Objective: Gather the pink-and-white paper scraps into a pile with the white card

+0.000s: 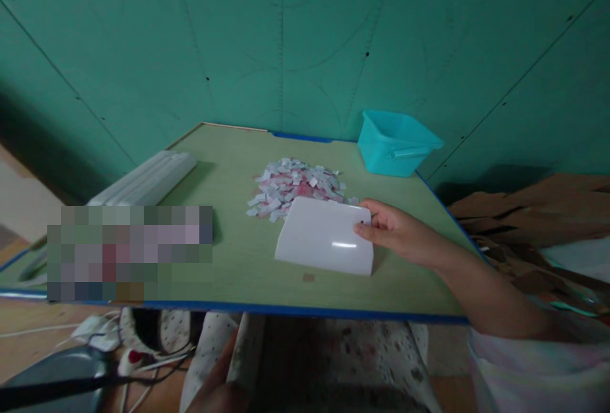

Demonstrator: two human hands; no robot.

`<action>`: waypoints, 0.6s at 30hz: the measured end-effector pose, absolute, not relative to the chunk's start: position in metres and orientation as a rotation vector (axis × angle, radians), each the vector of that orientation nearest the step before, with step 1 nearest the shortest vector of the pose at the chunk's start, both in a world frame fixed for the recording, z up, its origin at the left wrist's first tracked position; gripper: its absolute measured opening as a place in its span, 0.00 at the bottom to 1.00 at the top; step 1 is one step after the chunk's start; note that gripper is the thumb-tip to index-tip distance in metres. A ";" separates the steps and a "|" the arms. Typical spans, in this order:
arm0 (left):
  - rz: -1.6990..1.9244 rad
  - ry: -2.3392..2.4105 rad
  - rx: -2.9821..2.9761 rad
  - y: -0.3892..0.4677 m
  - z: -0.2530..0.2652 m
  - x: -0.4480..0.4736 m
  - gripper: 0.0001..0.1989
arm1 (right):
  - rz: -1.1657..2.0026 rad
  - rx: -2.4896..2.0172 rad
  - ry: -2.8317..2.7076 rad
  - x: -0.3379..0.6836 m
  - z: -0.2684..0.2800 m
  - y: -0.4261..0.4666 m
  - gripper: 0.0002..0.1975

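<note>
My right hand point(384, 229) grips a white, glossy, curved plastic panel point(324, 238) by its right edge, thumb on top and fingers behind. The panel is tilted over the table, in front of a heap of small white and pink paper-like pieces point(300, 184), and hides the heap's near side. A small dark spot shows on the panel near my thumb. Below the table's front edge, my left hand point(222, 378) shows only in part between pale spotted surfaces. Its fingers cannot be made out.
On the green table point(238, 273), a turquoise bin point(398, 146) stands back right. Long white ribbed pieces point(143, 178) lie at the left, behind a pixelated patch. Brown cardboard point(528, 209) is piled right of the table. Cables and a power strip point(98, 330) lie below left.
</note>
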State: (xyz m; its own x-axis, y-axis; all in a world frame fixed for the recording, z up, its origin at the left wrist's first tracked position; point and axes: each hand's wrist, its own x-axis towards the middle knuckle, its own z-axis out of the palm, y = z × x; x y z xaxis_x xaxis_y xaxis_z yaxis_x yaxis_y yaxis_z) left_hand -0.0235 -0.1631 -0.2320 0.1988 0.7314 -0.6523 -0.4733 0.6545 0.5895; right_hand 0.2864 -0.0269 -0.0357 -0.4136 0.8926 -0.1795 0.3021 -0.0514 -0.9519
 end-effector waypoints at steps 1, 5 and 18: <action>0.860 1.101 0.277 -0.162 -0.224 -0.018 0.28 | 1.496 -1.265 -1.712 0.286 -0.036 -0.027 0.12; 0.918 1.092 0.308 -0.158 -0.193 -0.001 0.29 | 1.568 -1.278 -1.773 0.285 -0.037 -0.030 0.12; 0.991 1.060 0.332 -0.154 -0.180 0.005 0.21 | 1.715 -1.235 -1.785 0.276 -0.037 -0.037 0.14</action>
